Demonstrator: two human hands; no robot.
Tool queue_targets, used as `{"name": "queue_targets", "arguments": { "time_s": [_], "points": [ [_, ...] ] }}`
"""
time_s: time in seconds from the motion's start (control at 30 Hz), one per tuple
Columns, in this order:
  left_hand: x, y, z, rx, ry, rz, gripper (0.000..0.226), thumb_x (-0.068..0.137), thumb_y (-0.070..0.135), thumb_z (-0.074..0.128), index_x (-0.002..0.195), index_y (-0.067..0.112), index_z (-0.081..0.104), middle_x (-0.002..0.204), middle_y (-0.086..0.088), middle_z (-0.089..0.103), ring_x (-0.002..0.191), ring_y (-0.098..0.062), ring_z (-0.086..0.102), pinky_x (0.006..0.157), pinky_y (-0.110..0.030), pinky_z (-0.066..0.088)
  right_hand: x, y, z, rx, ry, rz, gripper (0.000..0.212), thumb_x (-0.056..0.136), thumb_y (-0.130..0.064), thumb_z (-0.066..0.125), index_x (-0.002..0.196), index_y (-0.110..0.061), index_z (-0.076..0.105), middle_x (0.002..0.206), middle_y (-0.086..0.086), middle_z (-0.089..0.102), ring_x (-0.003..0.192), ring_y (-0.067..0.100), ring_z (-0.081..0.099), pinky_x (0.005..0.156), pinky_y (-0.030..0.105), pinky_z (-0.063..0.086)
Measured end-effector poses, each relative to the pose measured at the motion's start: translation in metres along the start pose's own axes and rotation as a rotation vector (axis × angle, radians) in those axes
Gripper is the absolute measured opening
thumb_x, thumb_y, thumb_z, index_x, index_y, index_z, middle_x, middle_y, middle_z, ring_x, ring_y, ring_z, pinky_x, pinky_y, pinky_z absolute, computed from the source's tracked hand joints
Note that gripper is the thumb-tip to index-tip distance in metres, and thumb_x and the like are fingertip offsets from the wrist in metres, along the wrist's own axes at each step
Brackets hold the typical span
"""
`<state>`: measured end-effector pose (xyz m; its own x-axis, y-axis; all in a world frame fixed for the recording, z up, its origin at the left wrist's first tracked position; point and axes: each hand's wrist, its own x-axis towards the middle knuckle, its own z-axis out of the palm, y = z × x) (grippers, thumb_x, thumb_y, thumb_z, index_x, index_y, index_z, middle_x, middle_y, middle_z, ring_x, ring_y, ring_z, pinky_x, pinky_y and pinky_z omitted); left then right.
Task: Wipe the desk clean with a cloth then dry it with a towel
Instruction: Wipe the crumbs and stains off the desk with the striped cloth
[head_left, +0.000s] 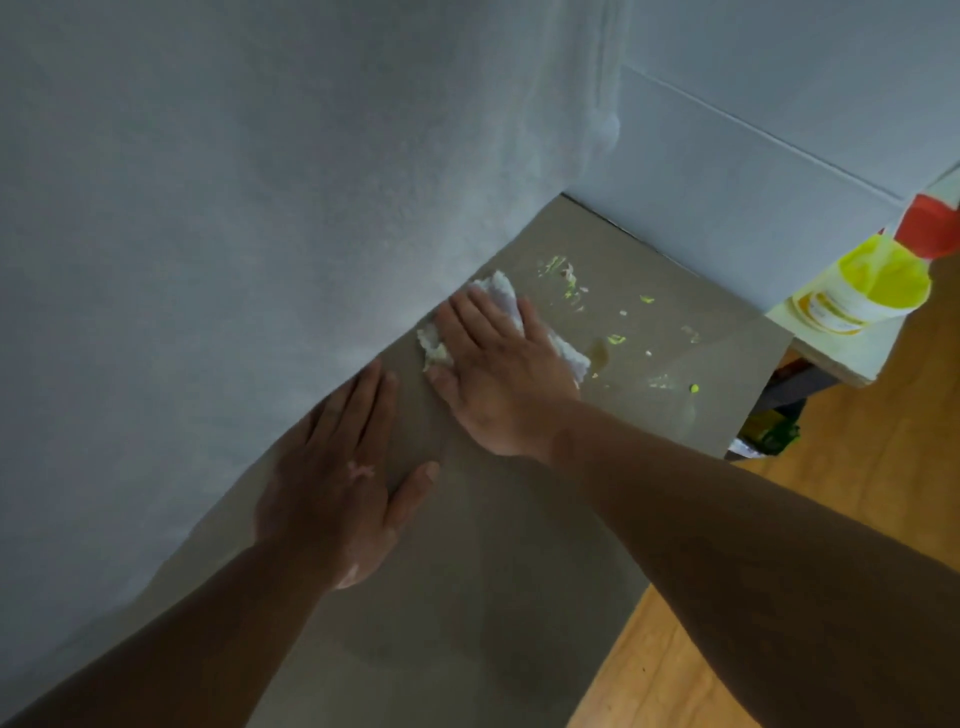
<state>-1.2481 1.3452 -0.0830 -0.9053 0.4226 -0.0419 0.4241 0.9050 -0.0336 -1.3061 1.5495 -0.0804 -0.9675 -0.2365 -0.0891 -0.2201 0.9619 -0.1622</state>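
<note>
A grey-brown desk runs along a white wall. My right hand lies flat with straight fingers on a crumpled white cloth, pressing it against the desk next to the wall. My left hand rests palm down on the bare desk nearer to me, fingers straight and pointing at the wall. Yellow-green smears and crumbs and a brownish wet spot dot the desk just right of the cloth.
A spray bottle with yellow liquid and a red top stands on a white surface at the right. The wall bounds the desk on the left. Wooden floor lies beyond the desk's right edge, with dark items below.
</note>
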Motion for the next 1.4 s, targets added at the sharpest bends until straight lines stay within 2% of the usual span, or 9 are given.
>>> {"name": "queue_targets", "arguments": {
  "time_s": [0.17,0.33,0.73,0.83,0.93,1.03,1.17,1.27,1.4],
  "points": [
    [0.002,0.000,0.000,-0.008,0.004,0.004,0.087,0.100,0.065,0.020,0.158,0.001,0.031,0.164,-0.019,0.032,0.150,-0.036,0.033,0.121,-0.050,0.024,0.046,0.033,-0.003,0.046,0.060,0.318,0.072,0.106,-0.051,0.019,0.165,-0.012,0.007,0.174,0.004,0.008,0.160,0.020,-0.002,0.127,0.053,-0.003],
    [0.002,-0.002,0.002,0.009,-0.004,0.012,0.089,0.100,0.067,0.018,0.158,0.000,0.029,0.165,-0.019,0.029,0.152,-0.037,0.029,0.123,-0.054,0.024,0.055,0.042,-0.008,0.136,0.112,0.584,0.072,0.107,-0.044,0.018,0.164,-0.003,0.001,0.173,0.011,0.005,0.160,0.026,-0.003,0.127,0.054,-0.004],
    [0.005,-0.005,0.004,0.015,-0.026,0.029,0.092,0.099,0.068,0.014,0.157,-0.002,0.030,0.164,-0.023,0.031,0.150,-0.041,0.031,0.119,-0.060,0.028,-0.066,0.110,-0.003,0.062,0.192,0.755,0.079,0.103,-0.052,0.014,0.164,-0.003,0.007,0.172,0.015,0.011,0.160,0.028,0.005,0.126,0.053,-0.001],
    [0.006,-0.004,0.005,0.005,-0.012,0.028,0.094,0.099,0.069,0.013,0.156,-0.003,0.032,0.163,-0.023,0.032,0.149,-0.041,0.032,0.118,-0.060,0.030,-0.089,0.125,-0.001,0.066,0.208,0.748,0.076,0.105,-0.052,0.018,0.163,-0.003,0.012,0.172,0.015,0.015,0.160,0.029,0.007,0.126,0.056,0.004],
    [0.007,-0.005,0.006,0.015,-0.016,0.028,0.096,0.098,0.070,0.009,0.156,-0.002,0.032,0.164,-0.022,0.030,0.150,-0.040,0.030,0.119,-0.059,0.028,-0.101,0.128,-0.002,0.103,0.167,0.699,0.075,0.108,-0.053,0.019,0.164,-0.005,0.009,0.173,0.011,0.009,0.160,0.027,0.001,0.125,0.058,0.002],
    [0.007,-0.006,0.008,0.017,-0.007,0.033,0.097,0.098,0.071,0.008,0.157,-0.002,0.032,0.164,-0.021,0.030,0.151,-0.040,0.030,0.119,-0.059,0.026,-0.114,0.117,-0.004,0.099,0.129,0.576,0.075,0.107,-0.057,0.011,0.165,-0.011,0.007,0.174,0.005,0.004,0.160,0.021,-0.003,0.125,0.060,-0.001],
    [0.008,-0.006,0.011,-0.002,0.010,0.037,0.095,0.098,0.070,0.010,0.156,-0.002,0.031,0.163,-0.022,0.032,0.151,-0.040,0.028,0.120,-0.059,0.024,-0.132,0.093,0.002,0.024,0.124,0.362,0.078,0.102,-0.059,0.004,0.165,-0.014,0.013,0.174,0.003,0.010,0.160,0.018,0.001,0.126,0.059,0.002],
    [0.008,-0.006,0.011,-0.010,0.015,0.031,0.099,0.095,0.073,0.004,0.159,0.001,0.026,0.166,-0.019,0.027,0.154,-0.037,0.023,0.123,-0.056,0.019,-0.143,0.077,0.003,0.030,0.060,0.234,0.073,0.105,-0.056,0.009,0.166,-0.017,0.009,0.174,-0.001,0.007,0.160,0.013,-0.002,0.127,0.058,0.003],
    [0.008,-0.007,0.013,-0.027,0.019,0.019,0.100,0.092,0.074,0.002,0.161,0.003,0.021,0.169,-0.015,0.020,0.156,-0.033,0.016,0.125,-0.053,0.013,-0.164,0.040,0.007,-0.015,0.053,0.104,0.071,0.105,-0.055,0.012,0.166,-0.017,0.011,0.173,0.001,0.014,0.160,0.016,0.004,0.127,0.057,0.007]
  ]
}}
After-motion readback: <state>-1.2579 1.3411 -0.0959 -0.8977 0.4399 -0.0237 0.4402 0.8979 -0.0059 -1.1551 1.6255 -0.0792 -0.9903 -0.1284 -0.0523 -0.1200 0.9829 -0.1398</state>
